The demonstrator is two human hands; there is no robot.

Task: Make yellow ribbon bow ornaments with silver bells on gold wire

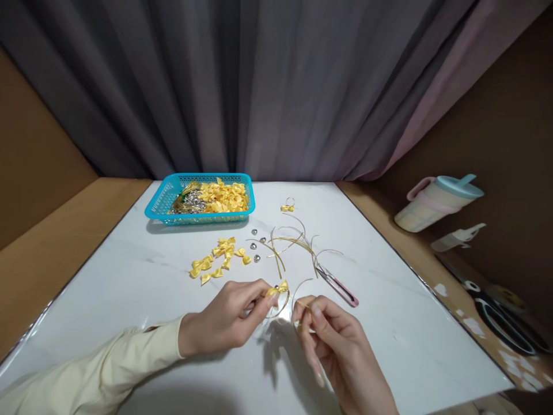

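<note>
My left hand (237, 311) pinches a small yellow satin bow (279, 287) that has a curved gold cord running from it. Thumb and forefinger of my right hand (328, 334) are closed on a thin gold cord (303, 282), whose free end arcs up and over. Beyond my hands lie several loose gold cords (296, 241) and a pair of pink-handled thread snips (339, 288). Several silver heart-shaped beads (257, 258) sit near a scatter of yellow bows (223, 248). Further back rests a bow with a cord ring (287, 208).
A blue plastic basket (155, 214) at the back left holds yellow bows, silver beads and gold cord. Right of the white marbled table (389, 346) are a tumbler (436, 202), a small squeeze bottle (458, 237), black scissors (503, 320) and paper scraps (473, 325). A grey curtain (276, 86) hangs behind.
</note>
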